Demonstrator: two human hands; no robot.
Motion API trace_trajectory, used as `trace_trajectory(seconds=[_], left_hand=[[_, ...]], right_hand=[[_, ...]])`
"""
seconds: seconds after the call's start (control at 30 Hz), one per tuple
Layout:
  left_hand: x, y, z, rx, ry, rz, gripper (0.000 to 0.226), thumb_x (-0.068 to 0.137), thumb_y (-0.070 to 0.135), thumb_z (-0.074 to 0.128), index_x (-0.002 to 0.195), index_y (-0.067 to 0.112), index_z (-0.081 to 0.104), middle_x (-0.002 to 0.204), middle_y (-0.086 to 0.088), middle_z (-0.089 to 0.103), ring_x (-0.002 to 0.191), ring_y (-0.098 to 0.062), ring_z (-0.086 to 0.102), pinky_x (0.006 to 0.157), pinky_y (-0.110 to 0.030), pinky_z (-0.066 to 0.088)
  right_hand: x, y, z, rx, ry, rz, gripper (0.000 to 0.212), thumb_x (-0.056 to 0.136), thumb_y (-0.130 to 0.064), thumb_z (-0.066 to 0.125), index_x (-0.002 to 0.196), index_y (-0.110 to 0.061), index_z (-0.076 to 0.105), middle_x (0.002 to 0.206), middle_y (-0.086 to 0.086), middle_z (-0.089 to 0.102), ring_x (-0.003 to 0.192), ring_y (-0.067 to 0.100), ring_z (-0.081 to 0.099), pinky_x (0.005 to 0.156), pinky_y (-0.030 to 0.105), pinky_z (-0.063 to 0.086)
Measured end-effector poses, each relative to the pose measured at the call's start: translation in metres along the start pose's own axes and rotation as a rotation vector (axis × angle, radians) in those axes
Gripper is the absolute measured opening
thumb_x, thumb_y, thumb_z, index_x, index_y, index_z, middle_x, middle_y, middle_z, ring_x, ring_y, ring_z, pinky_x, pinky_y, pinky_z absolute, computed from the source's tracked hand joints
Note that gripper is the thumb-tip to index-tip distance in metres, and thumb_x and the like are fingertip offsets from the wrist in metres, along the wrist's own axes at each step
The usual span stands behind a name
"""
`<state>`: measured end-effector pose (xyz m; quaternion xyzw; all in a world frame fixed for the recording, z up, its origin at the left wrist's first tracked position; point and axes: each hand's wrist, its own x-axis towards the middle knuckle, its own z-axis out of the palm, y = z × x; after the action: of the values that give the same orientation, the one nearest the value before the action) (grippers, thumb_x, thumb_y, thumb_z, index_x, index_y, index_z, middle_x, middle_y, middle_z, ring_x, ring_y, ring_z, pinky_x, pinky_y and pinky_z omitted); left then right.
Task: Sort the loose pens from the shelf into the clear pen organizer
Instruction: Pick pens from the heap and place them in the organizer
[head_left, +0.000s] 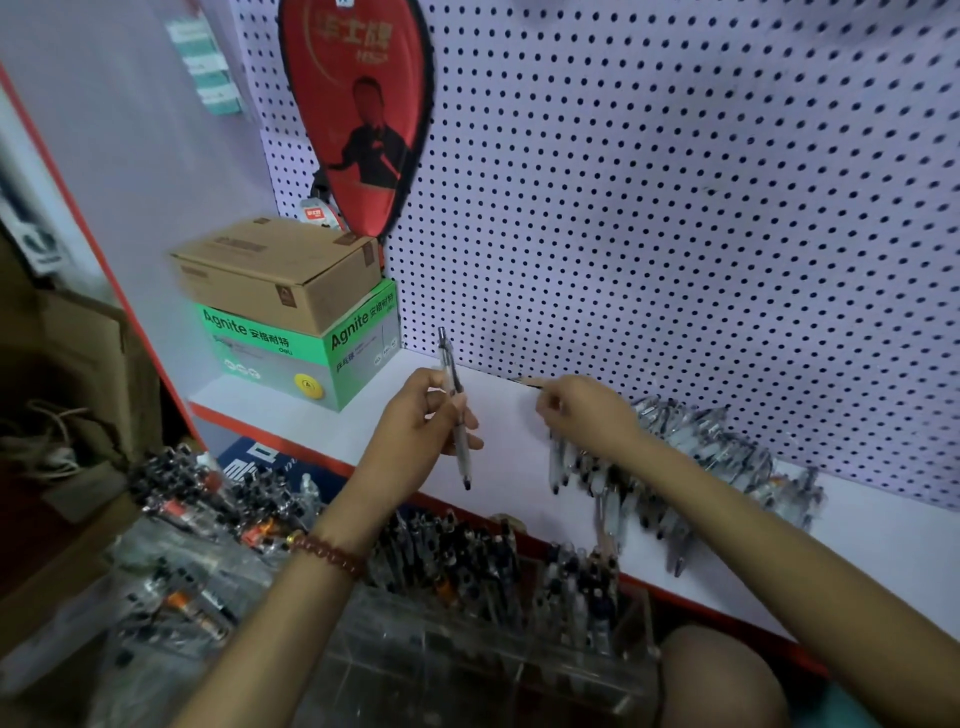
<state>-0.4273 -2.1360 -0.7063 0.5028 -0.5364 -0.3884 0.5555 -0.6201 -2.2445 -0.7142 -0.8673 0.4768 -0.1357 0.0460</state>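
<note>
Right now the left hand (418, 415) grips one clear-barrelled pen with a dark tip (462, 457), fingers curled round mid-barrel. Pen's long axis runs approx top-to-bottom in the frame: clip end up twd the white pegboard with dark holes (675, 208), tip down. The clear plastic pen organizer (467, 660) sits lower centre, below that hand & below the shelf edge, so the tip points roughly its way. Left hand is the nearer one. My read: next move is a drop down-frame, tip first, into a compartment.

The right hand (587, 410), right of centre, is at the left end of the heap of loose clear pens (691, 441) on the white shelf (514, 441), fingers curled. A thin brownish sliver pokes out at its upper left; can't tell whether it holds that, a pen or nothing.

Hard to make out: the organizer's dividers (glare, blur), which compartments have room, and individual pens in the heap.
</note>
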Motion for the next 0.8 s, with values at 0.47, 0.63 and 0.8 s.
trace_trajectory(seconds=[0.47, 0.63, 0.8], left_hand=[[-0.001, 0.001, 0.000, 0.082, -0.014, 0.020, 0.010, 0.098, 0.008, 0.047, 0.089, 0.012, 0.044, 0.073, -0.007, 0.063, 0.060, -0.023, 0.068, 0.054, -0.023, 0.051], [-0.002, 0.002, 0.000, 0.122, 0.000, 0.043, 0.010, 0.099, 0.010, 0.047, 0.090, 0.014, 0.046, 0.072, -0.004, 0.064, 0.061, -0.019, 0.068, 0.056, -0.023, 0.050], [-0.004, 0.002, -0.001, 0.185, 0.027, 0.111, 0.012, 0.099, 0.009, 0.045, 0.088, 0.015, 0.044, 0.058, 0.005, 0.055, 0.055, -0.015, 0.055, 0.059, -0.029, 0.047]], right_hand=[[0.027, -0.023, 0.028, -0.326, -0.390, 0.152, 0.044, 0.092, -0.040, 0.055, 0.060, -0.016, 0.036, 0.061, -0.004, 0.038, 0.062, 0.015, 0.041, 0.101, 0.042, 0.025], [0.027, -0.028, 0.007, 0.115, -0.136, 0.154, 0.037, 0.092, -0.030, 0.054, 0.062, -0.012, 0.045, 0.060, 0.004, 0.041, 0.056, 0.016, 0.037, 0.057, 0.022, 0.033], [0.004, -0.057, -0.042, 0.740, 0.017, 0.160, 0.028, 0.096, -0.015, 0.050, 0.068, -0.010, 0.049, 0.066, 0.003, 0.049, 0.061, 0.012, 0.043, 0.057, 0.013, 0.038]])
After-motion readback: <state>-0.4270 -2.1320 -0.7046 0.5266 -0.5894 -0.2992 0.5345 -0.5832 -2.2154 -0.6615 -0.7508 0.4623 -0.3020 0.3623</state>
